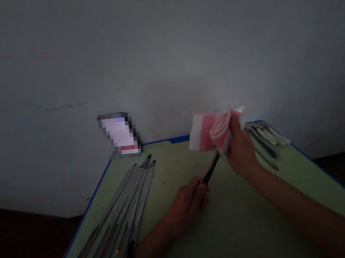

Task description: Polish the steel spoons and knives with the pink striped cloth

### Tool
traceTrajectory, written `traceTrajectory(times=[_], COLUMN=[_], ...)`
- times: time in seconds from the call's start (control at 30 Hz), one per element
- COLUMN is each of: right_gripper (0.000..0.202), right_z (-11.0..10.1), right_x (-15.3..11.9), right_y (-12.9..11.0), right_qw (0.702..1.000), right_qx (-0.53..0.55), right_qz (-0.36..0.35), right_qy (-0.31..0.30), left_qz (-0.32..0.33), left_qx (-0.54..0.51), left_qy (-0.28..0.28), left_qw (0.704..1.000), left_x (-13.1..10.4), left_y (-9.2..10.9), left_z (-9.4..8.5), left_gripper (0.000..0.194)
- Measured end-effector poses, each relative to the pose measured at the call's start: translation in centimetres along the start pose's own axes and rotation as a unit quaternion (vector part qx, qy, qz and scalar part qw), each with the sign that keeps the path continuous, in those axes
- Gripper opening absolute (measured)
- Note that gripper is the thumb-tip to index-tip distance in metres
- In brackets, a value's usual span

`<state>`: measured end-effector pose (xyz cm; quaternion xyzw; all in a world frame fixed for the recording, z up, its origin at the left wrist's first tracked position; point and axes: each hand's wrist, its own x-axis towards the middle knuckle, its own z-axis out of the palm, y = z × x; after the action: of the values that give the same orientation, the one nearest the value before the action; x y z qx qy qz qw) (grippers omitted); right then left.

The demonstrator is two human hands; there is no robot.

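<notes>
My left hand is closed round the near end of a slim metal piece of cutlery, held at a slant over the table. A folded pink-and-white striped cloth covers its far end, so I cannot tell its exact kind. Gripping that cloth is my right hand, up and to the right of the left one. Several metal table knives lie side by side on the left of the table, partly behind my left wrist.
The pale green table has a blue edge and stands against a grey wall. More cutlery, some with white handles, lies at the back right. A phone with a blurred screen leans on the wall at the back left.
</notes>
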<state>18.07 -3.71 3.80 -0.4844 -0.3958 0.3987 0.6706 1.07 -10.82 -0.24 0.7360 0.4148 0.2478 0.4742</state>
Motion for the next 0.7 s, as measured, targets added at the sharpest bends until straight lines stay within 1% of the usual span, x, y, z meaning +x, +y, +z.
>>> traceTrajectory(times=[0.07, 0.13, 0.23, 0.33, 0.5, 0.6, 0.7], right_gripper=[0.054, 0.055, 0.055, 0.053, 0.049, 0.048, 0.051], right_z=[0.5, 0.9, 1.3, 1.4, 1.3, 1.2, 0.9], right_x=[-1.4, -2.6, -3.8, -4.1, -3.9, -3.5, -2.6], right_y=[0.4, 0.8, 1.4, 1.9, 2.1, 1.9, 1.8], right_qw=[0.998, 0.992, 0.986, 0.985, 0.987, 0.989, 0.992], right_qx=[-0.058, -0.097, -0.117, -0.119, -0.104, -0.091, -0.086], right_qz=[0.036, 0.061, 0.070, 0.067, 0.060, 0.053, 0.068], right_qy=[-0.008, -0.044, -0.093, -0.109, -0.111, -0.102, -0.064], left_qz=[-0.005, -0.007, 0.004, 0.006, 0.006, 0.009, 0.007], left_qx=[0.001, 0.002, 0.001, 0.002, 0.002, 0.035, 0.088], left_qy=[0.019, 0.027, 0.036, 0.040, 0.033, 0.019, -0.008], left_qw=[1.000, 1.000, 0.999, 0.999, 0.999, 0.999, 0.996], left_x=[0.1, 0.2, 0.3, 0.3, 0.2, 0.0, -0.1], left_y=[0.0, 0.0, 0.0, -0.1, 0.0, 0.3, 0.6], left_z=[0.1, 0.1, 0.1, 0.2, 0.2, 0.1, 0.0], left_gripper=[0.028, 0.028, 0.028, 0.028, 0.026, 0.027, 0.028])
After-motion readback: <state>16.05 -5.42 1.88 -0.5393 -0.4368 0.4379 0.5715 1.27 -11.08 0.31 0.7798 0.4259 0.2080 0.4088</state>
